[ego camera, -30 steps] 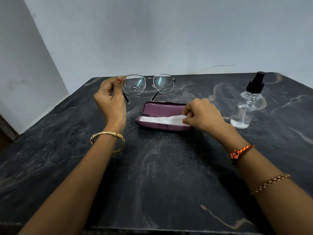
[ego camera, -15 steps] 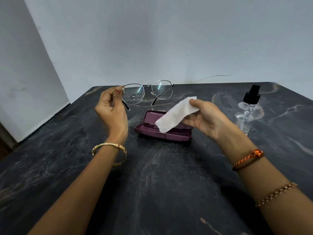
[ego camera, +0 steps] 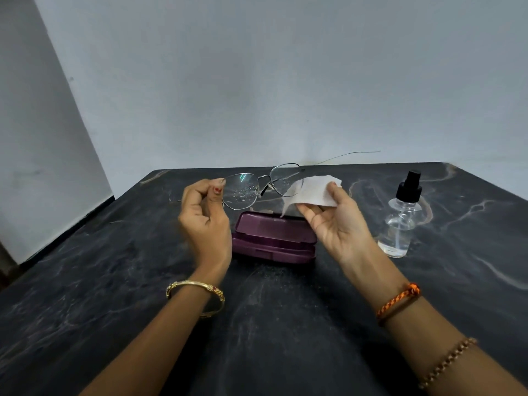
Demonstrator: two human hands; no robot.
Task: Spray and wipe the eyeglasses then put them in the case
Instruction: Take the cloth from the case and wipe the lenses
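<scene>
Wet-beaded eyeglasses (ego camera: 258, 185) are pinched at the rim by closed left-hand fingers (ego camera: 215, 190) above the closed purple case (ego camera: 274, 238), w/ a white cloth (ego camera: 313, 192) clasped by the right hand (ego camera: 337, 221); frame could be twisted loose if wiped w/ heavy pressure.

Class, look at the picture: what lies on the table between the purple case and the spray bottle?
In the head view, only bare dark table between the purple case and spray bottle.
</scene>
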